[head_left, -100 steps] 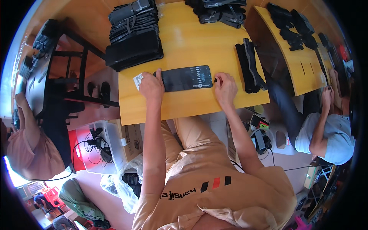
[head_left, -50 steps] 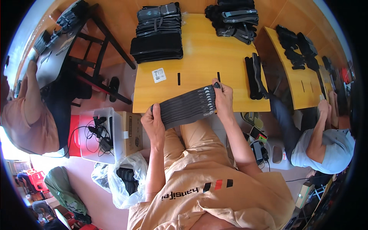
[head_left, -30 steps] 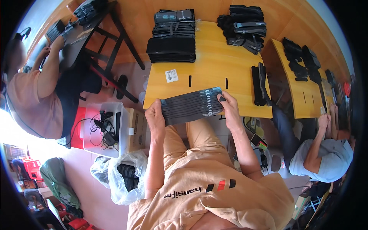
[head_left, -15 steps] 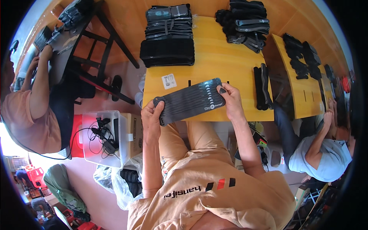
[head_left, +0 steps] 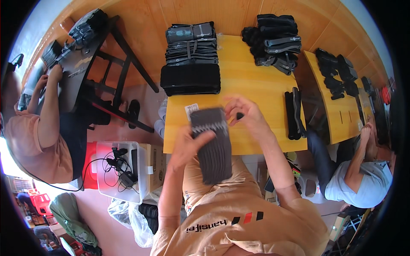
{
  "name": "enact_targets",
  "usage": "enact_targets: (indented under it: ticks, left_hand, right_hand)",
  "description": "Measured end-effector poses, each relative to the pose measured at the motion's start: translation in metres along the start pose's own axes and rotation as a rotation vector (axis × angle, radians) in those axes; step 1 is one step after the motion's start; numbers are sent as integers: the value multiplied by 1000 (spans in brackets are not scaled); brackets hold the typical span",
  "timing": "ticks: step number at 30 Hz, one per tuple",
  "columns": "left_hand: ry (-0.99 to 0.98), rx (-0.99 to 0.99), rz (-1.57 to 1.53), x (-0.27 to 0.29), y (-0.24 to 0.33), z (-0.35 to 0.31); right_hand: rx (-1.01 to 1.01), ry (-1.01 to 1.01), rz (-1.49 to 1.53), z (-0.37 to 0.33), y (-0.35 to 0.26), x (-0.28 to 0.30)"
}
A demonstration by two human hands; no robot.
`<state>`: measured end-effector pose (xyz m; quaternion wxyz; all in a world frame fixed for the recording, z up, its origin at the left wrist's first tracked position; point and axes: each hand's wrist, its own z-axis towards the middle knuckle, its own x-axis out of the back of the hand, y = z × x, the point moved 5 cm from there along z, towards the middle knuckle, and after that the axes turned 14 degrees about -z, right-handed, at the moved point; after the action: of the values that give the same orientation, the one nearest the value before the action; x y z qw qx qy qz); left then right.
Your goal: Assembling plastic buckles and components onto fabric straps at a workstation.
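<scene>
A layered bundle of dark grey straps (head_left: 215,155) hangs upright over my lap at the table's front edge. A pale patterned band crosses its upper part, blurred by motion. My left hand (head_left: 188,145) is closed around its left side, thumb lying across the front. Close to the bundle's upper right corner, my right hand (head_left: 245,114) has its fingers bent but apart, holding nothing that I can make out. A small black cover or patch shows on a digit of that hand. Behind the bundle, a white printed label (head_left: 191,109) lies on the yellow table (head_left: 252,96).
Stacked dark straps (head_left: 191,79) stand at the table's back left, more straps (head_left: 277,42) at back right. Two black rolls (head_left: 293,113) lie by the right edge. A clear bin (head_left: 102,170) with cables sits at lower left. One person works on each side.
The bundle has turned from lying crosswise between both hands to upright in my left hand. My right hand has come off its end. The view has tilted, shifting the table lower.
</scene>
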<state>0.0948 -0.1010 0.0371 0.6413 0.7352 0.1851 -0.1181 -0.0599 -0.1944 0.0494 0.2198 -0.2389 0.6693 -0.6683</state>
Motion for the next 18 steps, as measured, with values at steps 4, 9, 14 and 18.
enact_targets:
  ticks: [4,9,14,18]
  left_hand:
    - [385,-484,-210,37,18,18]
    - [445,-475,-422,50,13,31]
    - [398,-418,-403,77,36,57]
    - [444,-303,-99,107,54,100]
  right_hand:
    - [-118,-41,150,-16,40,1]
    - [-279,29,101,-9,56,-10]
    - [-189,217,-1,35,40,18]
    - [-18,311,-181,88,21,37]
